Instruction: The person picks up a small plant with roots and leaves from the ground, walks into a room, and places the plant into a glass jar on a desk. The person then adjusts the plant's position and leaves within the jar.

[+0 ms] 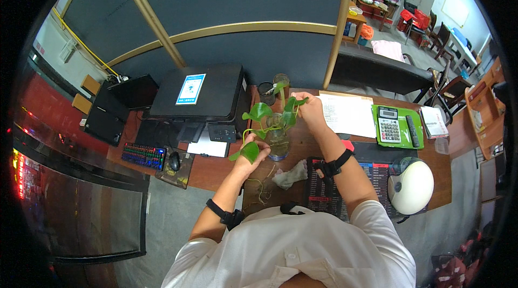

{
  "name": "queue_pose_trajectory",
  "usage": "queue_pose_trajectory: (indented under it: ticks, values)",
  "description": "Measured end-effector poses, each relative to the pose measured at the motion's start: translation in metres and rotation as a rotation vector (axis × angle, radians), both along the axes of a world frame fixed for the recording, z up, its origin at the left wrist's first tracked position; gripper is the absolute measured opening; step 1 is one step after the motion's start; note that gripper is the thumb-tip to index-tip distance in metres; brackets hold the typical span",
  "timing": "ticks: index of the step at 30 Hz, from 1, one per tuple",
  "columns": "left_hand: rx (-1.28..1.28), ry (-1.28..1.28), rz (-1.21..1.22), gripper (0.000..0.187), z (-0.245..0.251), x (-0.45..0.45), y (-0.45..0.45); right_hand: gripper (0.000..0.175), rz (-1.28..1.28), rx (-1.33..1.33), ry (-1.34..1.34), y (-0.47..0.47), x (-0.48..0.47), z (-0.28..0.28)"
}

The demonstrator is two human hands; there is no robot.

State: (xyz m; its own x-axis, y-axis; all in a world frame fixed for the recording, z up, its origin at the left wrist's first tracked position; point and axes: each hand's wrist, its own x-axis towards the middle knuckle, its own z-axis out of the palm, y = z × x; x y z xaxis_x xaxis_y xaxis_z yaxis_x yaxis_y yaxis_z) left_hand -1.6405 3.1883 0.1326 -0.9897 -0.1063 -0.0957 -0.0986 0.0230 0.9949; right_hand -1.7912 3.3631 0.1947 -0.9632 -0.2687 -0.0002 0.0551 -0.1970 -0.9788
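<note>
A green-leaved pothos vine (265, 129) stands in a clear glass vase (279, 142) that holds water. My right hand (313, 112) is at the vine's right side, its fingertips pinching the edge of a leaf (289, 112). On the vase's left, my left hand (253, 156) has its fingers curled close to the glass. A lower leaf (249, 152) covers part of that hand, so I cannot tell what it grips. Thin pale stems or roots (263, 191) lie on the wooden desk (214, 172) nearer my body, beside a crumpled pale cloth (292, 174).
Behind the vase stand a dark mesh cup (266, 93) and a glass jar (281, 79). A black printer (198, 98), keyboard (143, 156) and mouse (174, 161) are left. Papers (350, 114), a calculator (389, 126), a remote (412, 131) and a white helmet (412, 189) are right.
</note>
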Motion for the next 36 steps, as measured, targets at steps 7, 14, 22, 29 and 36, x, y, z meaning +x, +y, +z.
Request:
queue_pose_trajectory:
  ticks: [7, 14, 22, 29, 36]
  values:
    - [0.383, 0.114, 0.086, 0.035, 0.022, -0.009, -0.005, 0.018, 0.033, 0.013, -0.016, 0.005, 0.02, -0.029]
    - [0.51, 0.006, 0.118, 0.04, 0.031, -0.027, -0.007, 0.016, 0.045, 0.098, -0.043, 0.016, 0.044, -0.046]
    - [0.373, -0.174, 0.166, 0.027, 0.002, 0.041, 0.011, 0.019, 0.064, 0.234, -0.01, 0.017, 0.097, -0.065]
    - [0.311, -0.283, 0.242, 0.023, -0.013, 0.109, 0.043, 0.025, 0.09, 0.435, 0.658, -0.008, 0.111, -0.03]
    - [0.268, -0.291, 0.267, 0.019, -0.008, 0.148, 0.041, 0.039, -0.102, 0.754, 0.768, -0.039, 0.1, -0.014]
